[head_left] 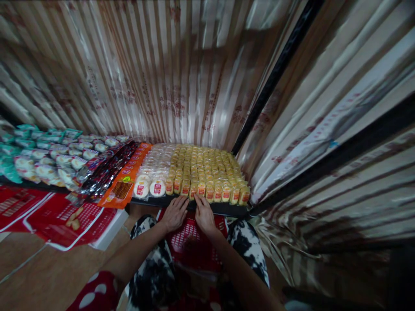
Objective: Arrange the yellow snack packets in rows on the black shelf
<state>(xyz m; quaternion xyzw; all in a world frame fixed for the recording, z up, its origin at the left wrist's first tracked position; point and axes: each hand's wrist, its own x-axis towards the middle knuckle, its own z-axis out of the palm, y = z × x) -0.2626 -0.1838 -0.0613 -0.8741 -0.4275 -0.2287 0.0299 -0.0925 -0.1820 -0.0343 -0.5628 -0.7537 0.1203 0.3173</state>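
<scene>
Rows of small yellow snack packs [207,164] in clear wrappers with red labels stand on a low black shelf [223,209]. My left hand [177,212] rests at the front edge, fingers stretched forward against the lower front of the packs. Beside it, my right hand [204,215] has its fingers extended onto the front row. One front pack [193,189] sits between the two sets of fingertips, and both hands seem to touch it. My thumbs are partly hidden. To the left of the yellow rows lie round white wrapped cakes [158,187].
An orange snack packet [125,183], dark shiny packets [105,170], white packs [60,157] and green packs [14,151] line the shelf leftward. Red printed bags [68,220] sit below. A striped plastic curtain [181,73] hangs behind, with a slanted black pole [275,73] at right.
</scene>
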